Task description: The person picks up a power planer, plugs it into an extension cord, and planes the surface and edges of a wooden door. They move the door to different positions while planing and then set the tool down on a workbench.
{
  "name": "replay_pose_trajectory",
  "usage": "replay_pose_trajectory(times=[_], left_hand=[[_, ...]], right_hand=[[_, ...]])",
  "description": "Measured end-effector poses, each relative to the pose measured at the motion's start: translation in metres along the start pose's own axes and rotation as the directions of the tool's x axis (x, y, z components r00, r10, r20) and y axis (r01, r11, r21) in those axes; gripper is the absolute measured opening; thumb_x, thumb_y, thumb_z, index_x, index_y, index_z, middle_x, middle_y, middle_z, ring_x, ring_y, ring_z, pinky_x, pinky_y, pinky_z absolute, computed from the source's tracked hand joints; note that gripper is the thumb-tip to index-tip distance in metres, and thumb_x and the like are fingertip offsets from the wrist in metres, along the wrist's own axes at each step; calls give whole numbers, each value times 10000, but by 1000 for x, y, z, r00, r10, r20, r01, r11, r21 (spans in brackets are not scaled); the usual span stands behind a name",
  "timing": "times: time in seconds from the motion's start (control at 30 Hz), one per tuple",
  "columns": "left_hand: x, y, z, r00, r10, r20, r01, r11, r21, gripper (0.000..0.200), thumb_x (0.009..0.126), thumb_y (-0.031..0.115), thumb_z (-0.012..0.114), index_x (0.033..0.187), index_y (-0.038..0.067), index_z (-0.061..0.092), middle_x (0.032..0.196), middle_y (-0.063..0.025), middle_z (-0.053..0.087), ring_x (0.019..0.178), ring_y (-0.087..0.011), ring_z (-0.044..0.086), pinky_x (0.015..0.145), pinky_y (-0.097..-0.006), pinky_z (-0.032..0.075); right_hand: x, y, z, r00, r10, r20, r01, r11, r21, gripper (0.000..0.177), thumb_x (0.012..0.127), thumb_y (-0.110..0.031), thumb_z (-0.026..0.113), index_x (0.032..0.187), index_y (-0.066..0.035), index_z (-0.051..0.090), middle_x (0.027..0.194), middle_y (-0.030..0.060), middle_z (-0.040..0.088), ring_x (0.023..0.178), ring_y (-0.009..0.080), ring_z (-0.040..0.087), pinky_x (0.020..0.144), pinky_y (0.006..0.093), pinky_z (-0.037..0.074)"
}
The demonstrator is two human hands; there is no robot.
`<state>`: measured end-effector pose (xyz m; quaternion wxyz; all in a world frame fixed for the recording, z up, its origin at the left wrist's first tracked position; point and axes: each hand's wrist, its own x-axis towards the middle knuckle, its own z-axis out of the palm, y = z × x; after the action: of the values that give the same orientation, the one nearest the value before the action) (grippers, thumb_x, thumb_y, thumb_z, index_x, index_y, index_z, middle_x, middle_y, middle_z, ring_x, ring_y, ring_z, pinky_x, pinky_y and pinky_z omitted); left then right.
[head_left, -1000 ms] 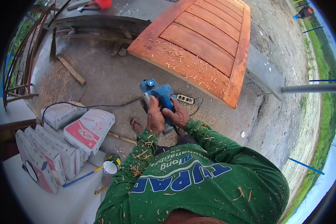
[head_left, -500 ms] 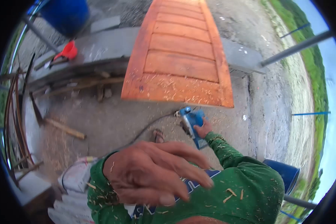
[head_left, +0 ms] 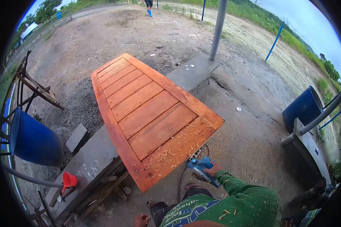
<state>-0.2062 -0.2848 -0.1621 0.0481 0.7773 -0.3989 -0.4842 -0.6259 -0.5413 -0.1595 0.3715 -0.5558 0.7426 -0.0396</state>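
Observation:
My right hand (head_left: 213,169) grips the handle of a blue electric planer (head_left: 202,170). The planer hangs just below the near end of a wooden panel door (head_left: 155,102), apart from its top face. Orange-brown in colour, the door lies flat with curled wood shavings (head_left: 174,149) scattered over its near end. At the bottom edge of the view is my left hand (head_left: 141,220), low beside my leg, partly cut off. Its fingers are loosely bent, and I see nothing in them. A dark power cord (head_left: 181,183) runs down from the planer.
A concrete bench (head_left: 89,160) supports the door, with a red dipper (head_left: 69,179) on it. Blue barrels stand at left (head_left: 36,138) and right (head_left: 303,108). A grey post (head_left: 218,30) rises behind the door. Far off stands a person in blue boots (head_left: 149,13).
My view has turned and risen, so the whole door now shows. My left hand has gone from in front of my chest down to my side. My right hand still holds the planer.

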Motion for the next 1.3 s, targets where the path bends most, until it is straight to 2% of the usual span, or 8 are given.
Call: replay_pose_trajectory(times=[0.37,0.47,0.6,0.67,0.73,0.97,1.13,1.3], left_hand=[[95,-47,-92,400,474,784,-869,468,161,359,867,397,524,997,89,656,934,-164,642,939,-370,580,854,-483,408],[128,-57,-26,562,475,677,-818,442,369,599,772,436,644,1210,42,535,1163,-217,560,1128,-381,494,958,-469,376],[38,135,-10,97,915,392,-989,133,-66,1172,516,463,814,1403,5,199,1408,-236,282,1301,-408,266,1076,-436,255],[-5,187,8,-147,921,362,-981,-89,-171,1194,500,470,815,1417,37,184,1422,-210,270,1308,-394,252,1068,-445,254],[-36,203,28,-293,857,425,-937,-167,-308,1121,552,483,793,1415,61,216,1428,-194,272,1307,-382,265,1061,-446,255],[-30,119,100,43,509,860,-742,592,-313,614,788,450,646,1217,29,516,1125,-201,583,1013,-321,556,891,-384,417],[4,22,24,487,502,715,-685,728,-44,433,818,389,614,1029,11,606,873,-194,629,835,-282,592,750,-385,450],[25,-56,-38,658,366,658,-645,725,243,487,836,471,547,1026,28,617,833,-191,620,792,-286,593,725,-389,450]], right_hand=[[-230,-75,66,806,335,-489,278,515,811,194,782,-166,665,878,-14,592,669,66,586,530,162,564,479,287,458],[-300,-88,49,750,329,-574,490,307,816,153,837,-158,615,885,-20,571,668,60,570,520,167,548,466,301,442],[-409,-144,-3,613,500,-612,767,-188,614,405,877,-263,571,1168,13,524,982,160,634,870,281,631,782,407,511],[-442,-84,-26,624,291,-725,779,-161,606,488,884,-266,531,1272,22,456,1226,182,539,1103,315,548,970,459,410],[-472,-17,-33,413,250,-876,679,556,479,472,875,-206,500,1292,8,440,1302,173,475,1188,333,470,1022,485,348],[-384,5,-4,741,226,-632,671,-266,692,520,829,-226,518,1292,-1,442,1301,153,491,1200,335,464,1050,488,319],[-288,46,62,857,-196,-476,304,-554,775,369,833,-258,558,1154,-77,531,871,12,571,793,190,536,774,405,418],[-238,25,181,969,28,-247,205,-654,728,293,831,-168,584,1112,-173,503,732,-14,496,677,151,465,704,376,386]])
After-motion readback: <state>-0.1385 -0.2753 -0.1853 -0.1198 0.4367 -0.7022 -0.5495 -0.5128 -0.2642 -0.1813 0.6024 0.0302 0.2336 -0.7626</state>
